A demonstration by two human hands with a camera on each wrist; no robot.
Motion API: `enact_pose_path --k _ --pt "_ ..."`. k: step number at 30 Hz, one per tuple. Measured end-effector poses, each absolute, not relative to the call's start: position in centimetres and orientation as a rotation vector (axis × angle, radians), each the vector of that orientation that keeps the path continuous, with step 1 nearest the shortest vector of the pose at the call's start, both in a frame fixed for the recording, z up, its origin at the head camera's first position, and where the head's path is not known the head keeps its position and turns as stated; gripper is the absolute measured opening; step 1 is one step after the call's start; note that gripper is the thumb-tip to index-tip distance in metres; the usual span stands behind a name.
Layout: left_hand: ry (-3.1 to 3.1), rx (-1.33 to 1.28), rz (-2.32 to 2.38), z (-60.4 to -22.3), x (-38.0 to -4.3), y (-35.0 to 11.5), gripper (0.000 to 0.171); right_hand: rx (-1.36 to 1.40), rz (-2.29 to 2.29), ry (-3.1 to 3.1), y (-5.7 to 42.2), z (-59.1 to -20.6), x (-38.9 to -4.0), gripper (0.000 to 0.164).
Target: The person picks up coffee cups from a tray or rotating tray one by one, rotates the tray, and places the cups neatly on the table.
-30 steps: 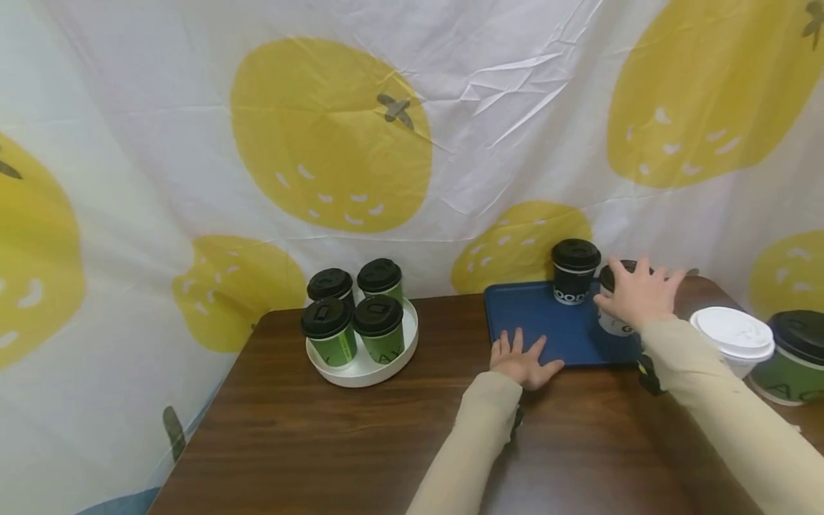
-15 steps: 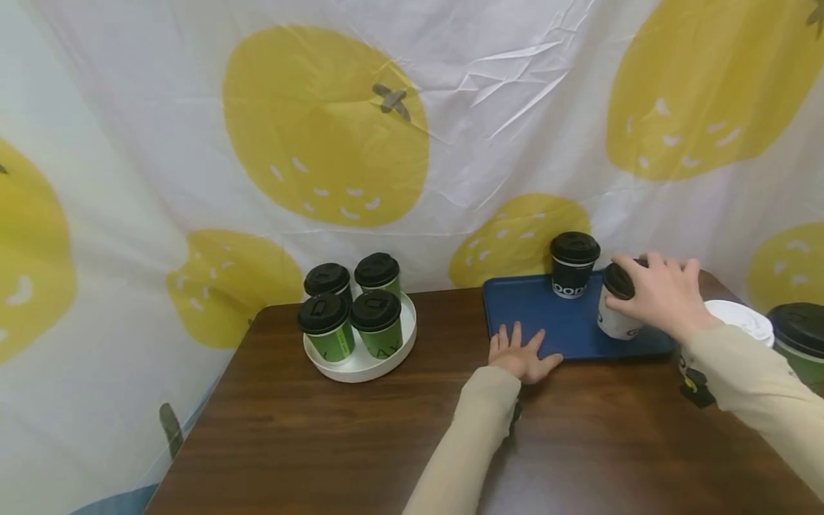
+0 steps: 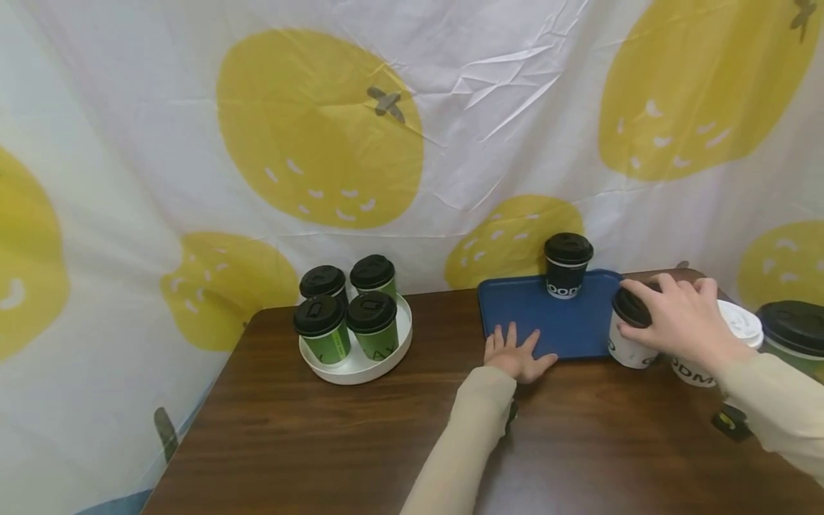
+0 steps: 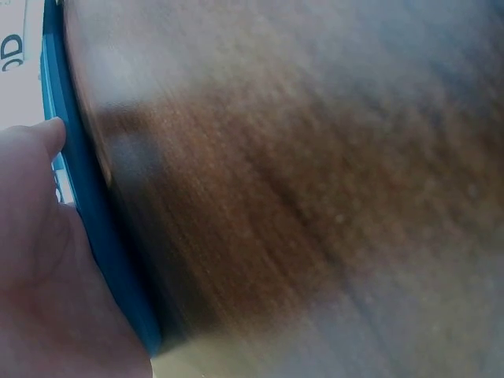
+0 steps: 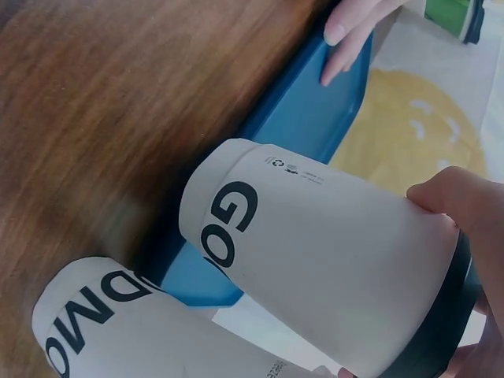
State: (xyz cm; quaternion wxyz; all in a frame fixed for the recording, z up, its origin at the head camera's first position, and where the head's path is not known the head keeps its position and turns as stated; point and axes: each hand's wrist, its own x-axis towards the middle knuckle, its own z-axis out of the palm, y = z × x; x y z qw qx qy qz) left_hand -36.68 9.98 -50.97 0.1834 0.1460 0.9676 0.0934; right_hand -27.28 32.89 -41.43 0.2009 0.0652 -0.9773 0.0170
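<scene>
Fingers of the right hand [image 3: 685,325] grip the black-lidded white cup [image 3: 626,349], roughly upright below them at the right end of the blue tray [image 3: 515,304]; farther left, the left hand [image 3: 517,361] spreads its fingers over the tray's near edge.

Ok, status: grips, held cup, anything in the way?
Right grip on black-lidded white cup, near right corner of blue tray; lift unclear. Left grip spread at tray's near edge. White-lidded cup close on right, possible obstruction.
</scene>
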Motion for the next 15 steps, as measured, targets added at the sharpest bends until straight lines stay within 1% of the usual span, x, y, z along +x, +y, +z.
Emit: enact_pose_path --k 15 --pt "2.724 0.405 0.262 -51.5 -37.1 10.2 0.068 0.194 -0.020 -2.735 32.8 -41.5 -25.4 0.071"
